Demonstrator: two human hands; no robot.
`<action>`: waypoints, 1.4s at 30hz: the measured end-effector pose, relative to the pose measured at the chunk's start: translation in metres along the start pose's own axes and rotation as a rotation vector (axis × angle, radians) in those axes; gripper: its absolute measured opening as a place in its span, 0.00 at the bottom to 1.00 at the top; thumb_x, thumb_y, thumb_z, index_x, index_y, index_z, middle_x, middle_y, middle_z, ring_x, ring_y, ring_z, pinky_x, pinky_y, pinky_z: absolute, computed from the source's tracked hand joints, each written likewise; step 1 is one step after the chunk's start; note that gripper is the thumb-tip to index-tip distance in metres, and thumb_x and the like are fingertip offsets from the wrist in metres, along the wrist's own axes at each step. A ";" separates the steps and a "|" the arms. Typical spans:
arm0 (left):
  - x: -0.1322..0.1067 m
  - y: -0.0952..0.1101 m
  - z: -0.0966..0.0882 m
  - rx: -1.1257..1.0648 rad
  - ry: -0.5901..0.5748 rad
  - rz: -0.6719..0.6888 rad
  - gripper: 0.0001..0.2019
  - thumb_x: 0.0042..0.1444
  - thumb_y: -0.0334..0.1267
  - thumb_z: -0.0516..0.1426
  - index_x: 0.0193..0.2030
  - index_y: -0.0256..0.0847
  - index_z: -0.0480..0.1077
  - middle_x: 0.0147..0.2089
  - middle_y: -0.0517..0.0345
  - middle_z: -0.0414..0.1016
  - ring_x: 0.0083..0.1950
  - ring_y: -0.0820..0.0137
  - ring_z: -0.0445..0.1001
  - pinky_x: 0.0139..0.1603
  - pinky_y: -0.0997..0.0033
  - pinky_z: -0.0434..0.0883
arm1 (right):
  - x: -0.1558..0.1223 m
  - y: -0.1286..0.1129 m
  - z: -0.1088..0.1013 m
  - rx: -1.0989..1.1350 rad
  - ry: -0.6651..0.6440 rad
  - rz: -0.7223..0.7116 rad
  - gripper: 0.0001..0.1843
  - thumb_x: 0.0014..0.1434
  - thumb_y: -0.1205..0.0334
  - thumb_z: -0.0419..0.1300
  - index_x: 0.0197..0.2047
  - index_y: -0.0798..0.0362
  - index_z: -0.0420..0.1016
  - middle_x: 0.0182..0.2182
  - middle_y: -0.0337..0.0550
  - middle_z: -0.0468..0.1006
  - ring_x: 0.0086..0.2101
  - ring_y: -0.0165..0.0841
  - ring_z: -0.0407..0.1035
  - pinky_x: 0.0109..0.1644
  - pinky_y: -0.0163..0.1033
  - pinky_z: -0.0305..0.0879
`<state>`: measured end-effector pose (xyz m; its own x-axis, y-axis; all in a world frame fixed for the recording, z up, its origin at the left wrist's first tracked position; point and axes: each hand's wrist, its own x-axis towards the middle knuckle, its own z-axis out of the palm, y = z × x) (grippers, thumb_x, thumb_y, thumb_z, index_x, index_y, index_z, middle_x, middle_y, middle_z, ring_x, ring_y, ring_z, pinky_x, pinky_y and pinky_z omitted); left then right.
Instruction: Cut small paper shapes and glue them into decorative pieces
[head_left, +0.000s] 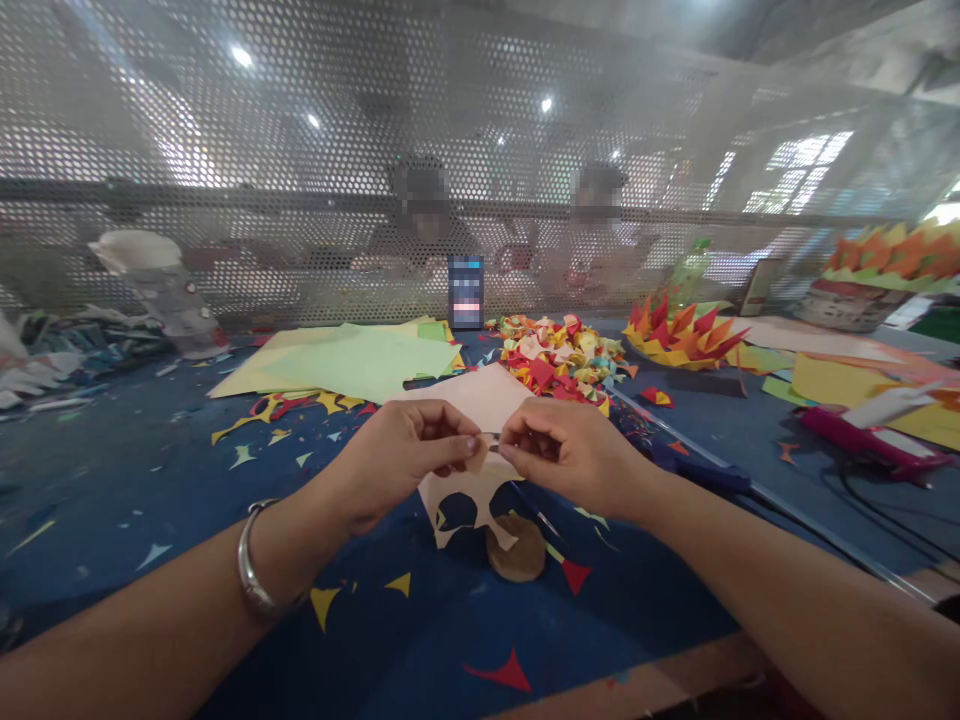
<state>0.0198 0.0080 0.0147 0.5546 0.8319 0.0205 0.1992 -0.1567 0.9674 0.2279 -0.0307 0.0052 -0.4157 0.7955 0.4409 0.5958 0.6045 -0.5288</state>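
Observation:
My left hand (409, 455) is closed in a pinch on a small cream paper piece (478, 456). My right hand (577, 450) is pinched too, its fingertips touching the piece's right edge. A short dark line shows between the two sets of fingertips; I cannot make out what it is. Under my hands lies a pale pink paper sheet (491, 393). Nearer to me is a cream paper remnant (487, 490) with rounded cut-outs. Part of it overlaps a round brown disc (519, 553) on the blue table (360, 670).
Paper sheets (352, 365) lie back left. A pile of folded coloured paper bits (559, 355) and a red-orange paper flower (682, 335) sit behind. A phone (466, 292) stands upright against the perforated screen (300, 150). A pink glue gun (874, 440) lies right. Paper scraps are scattered about.

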 end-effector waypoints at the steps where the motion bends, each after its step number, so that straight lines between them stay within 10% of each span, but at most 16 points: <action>1: 0.000 0.000 0.000 -0.048 0.014 -0.019 0.07 0.52 0.39 0.62 0.31 0.37 0.73 0.30 0.58 0.77 0.31 0.74 0.71 0.34 0.73 0.66 | 0.000 0.000 0.000 -0.015 0.011 -0.018 0.02 0.59 0.67 0.59 0.35 0.56 0.73 0.28 0.37 0.70 0.26 0.25 0.62 0.30 0.31 0.59; 18: -0.003 0.002 0.007 -0.305 0.022 -0.211 0.11 0.51 0.42 0.64 0.30 0.37 0.70 0.33 0.56 0.78 0.34 0.71 0.77 0.34 0.74 0.69 | -0.004 -0.002 0.002 -0.244 0.024 -0.219 0.07 0.65 0.65 0.54 0.43 0.54 0.73 0.37 0.45 0.73 0.36 0.32 0.67 0.38 0.36 0.62; 42: -0.006 0.001 0.014 -0.150 0.072 0.020 0.08 0.52 0.39 0.64 0.33 0.36 0.74 0.31 0.58 0.78 0.32 0.73 0.76 0.37 0.73 0.74 | 0.001 -0.006 0.005 0.026 0.090 -0.028 0.02 0.56 0.70 0.60 0.33 0.56 0.73 0.26 0.36 0.68 0.25 0.24 0.61 0.26 0.30 0.58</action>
<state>0.0285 -0.0045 0.0118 0.4973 0.8659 0.0534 0.0624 -0.0971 0.9933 0.2204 -0.0338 0.0049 -0.3678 0.7718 0.5188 0.5662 0.6284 -0.5334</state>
